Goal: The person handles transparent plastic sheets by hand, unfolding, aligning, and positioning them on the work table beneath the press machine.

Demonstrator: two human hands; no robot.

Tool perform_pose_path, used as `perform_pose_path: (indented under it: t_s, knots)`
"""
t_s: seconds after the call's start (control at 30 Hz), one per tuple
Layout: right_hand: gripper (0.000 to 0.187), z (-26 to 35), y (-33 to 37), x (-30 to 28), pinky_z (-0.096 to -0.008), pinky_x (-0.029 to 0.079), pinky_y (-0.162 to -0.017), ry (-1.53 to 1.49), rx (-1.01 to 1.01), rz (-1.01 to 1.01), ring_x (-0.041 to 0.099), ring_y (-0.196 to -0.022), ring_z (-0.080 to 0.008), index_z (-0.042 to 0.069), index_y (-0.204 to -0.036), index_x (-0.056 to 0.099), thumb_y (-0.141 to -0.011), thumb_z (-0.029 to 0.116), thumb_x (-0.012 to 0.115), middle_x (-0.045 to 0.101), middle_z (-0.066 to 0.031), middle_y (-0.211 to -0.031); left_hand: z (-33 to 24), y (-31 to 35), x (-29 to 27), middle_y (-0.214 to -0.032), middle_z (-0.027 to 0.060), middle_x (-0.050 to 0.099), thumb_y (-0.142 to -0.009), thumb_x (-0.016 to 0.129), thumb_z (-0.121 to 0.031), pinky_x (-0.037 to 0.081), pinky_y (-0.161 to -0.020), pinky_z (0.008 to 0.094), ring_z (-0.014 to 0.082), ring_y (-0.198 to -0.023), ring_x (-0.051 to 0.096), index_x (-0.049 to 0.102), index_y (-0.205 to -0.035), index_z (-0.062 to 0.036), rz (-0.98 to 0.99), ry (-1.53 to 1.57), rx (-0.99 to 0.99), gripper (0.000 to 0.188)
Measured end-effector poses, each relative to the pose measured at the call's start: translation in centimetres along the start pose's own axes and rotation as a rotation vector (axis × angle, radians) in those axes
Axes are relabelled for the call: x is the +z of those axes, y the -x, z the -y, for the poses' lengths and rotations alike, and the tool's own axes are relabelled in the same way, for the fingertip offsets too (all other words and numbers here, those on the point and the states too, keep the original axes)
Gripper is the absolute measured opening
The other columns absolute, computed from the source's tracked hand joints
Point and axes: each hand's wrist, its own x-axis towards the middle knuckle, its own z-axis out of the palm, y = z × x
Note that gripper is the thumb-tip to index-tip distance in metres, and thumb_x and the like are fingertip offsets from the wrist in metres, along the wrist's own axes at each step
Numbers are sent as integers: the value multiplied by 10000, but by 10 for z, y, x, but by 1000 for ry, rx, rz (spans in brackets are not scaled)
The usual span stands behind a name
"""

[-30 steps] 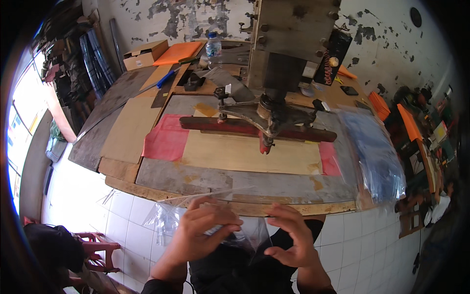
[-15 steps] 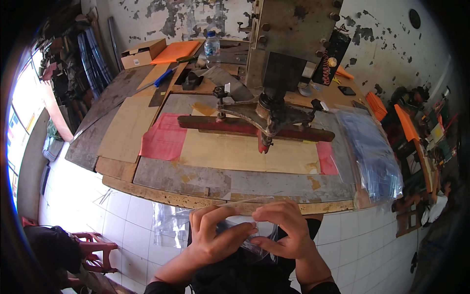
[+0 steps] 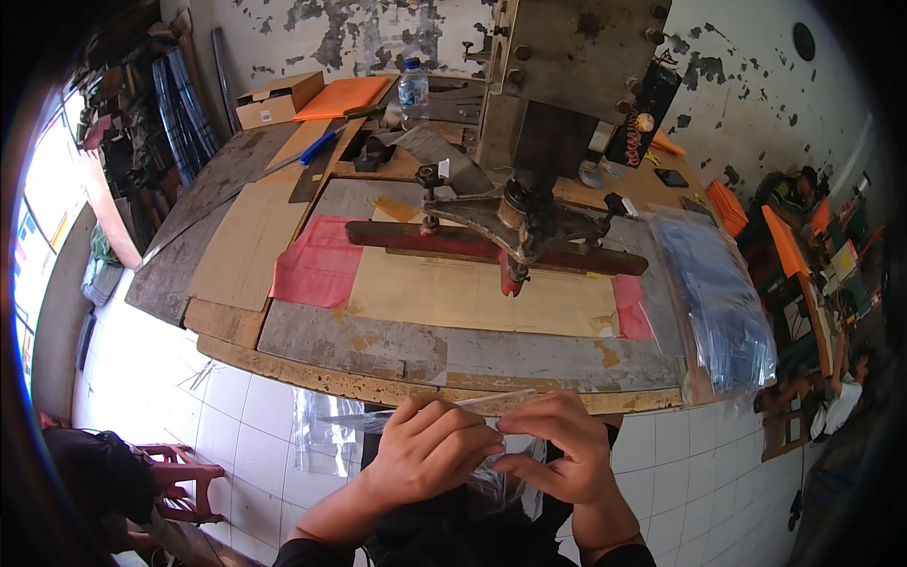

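Observation:
Just in front of the table's near edge, my left hand (image 3: pixel 425 449) is closed with its fingers curled on a clear plastic sheet (image 3: pixel 364 421), part of which sticks out to its left. Close beside it on the right, my right hand (image 3: pixel 564 449) pinches the same thin plastic between bent fingers and thumb. More clear plastic (image 3: pixel 515 487) hangs below the hands, over my dark clothing. My fingers and the glare hide how the plastic is folded and whether it is one sheet or several.
Beyond my hands stands a press with a red bar (image 3: pixel 590 258) over a cream sheet (image 3: pixel 444 307). A pile of clear plastic sheets (image 3: pixel 723 302) lies at the table's right. Farther back are a water bottle (image 3: pixel 413 93), cardboard box (image 3: pixel 279 101) and blue-handled tool (image 3: pixel 318 148). A red stool (image 3: pixel 184 482) stands lower left.
My left hand has turned and its fingers have curled in more. A strip of clear plastic now shows to its left. The right hand has shifted slightly right.

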Motion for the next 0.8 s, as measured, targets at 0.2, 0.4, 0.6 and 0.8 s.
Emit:
perform_pose_path:
  t_s: [0.2,0.4,0.6,0.8]
  knots:
    - [344,-1,0,0,-388,492,-840,79,-17,8,707,-922,-230,69,-1063,762,-769,142,924,746,-44,-1006,2,0,4,-946,9,692,-813,843,-123,477,-656,321,191,-729,673,633,-1073,-109,66,94,-34,334]
    - [307,0,-1,1,-389,501,-836,126,-18,-11,721,-907,-237,61,-1044,760,-772,65,902,759,-49,-998,5,3,3,-920,22,707,-800,856,-128,505,-626,339,208,-723,700,618,-1089,-94,115,9,-7,376]
    - [193,-9,4,-8,-363,528,-817,39,118,-189,730,-881,-248,33,-1006,763,-837,20,857,760,-88,-945,9,-4,-6,-890,33,718,-801,897,-239,553,-667,369,239,-767,723,646,-1106,-102,146,54,-208,419]
    - [56,-27,9,-25,-332,565,-812,33,167,-297,732,-888,-239,-5,-947,724,-927,10,774,758,-121,-945,41,18,-28,-922,43,764,-822,872,-237,577,-713,389,250,-814,749,709,-917,-87,376,-49,-277,242]
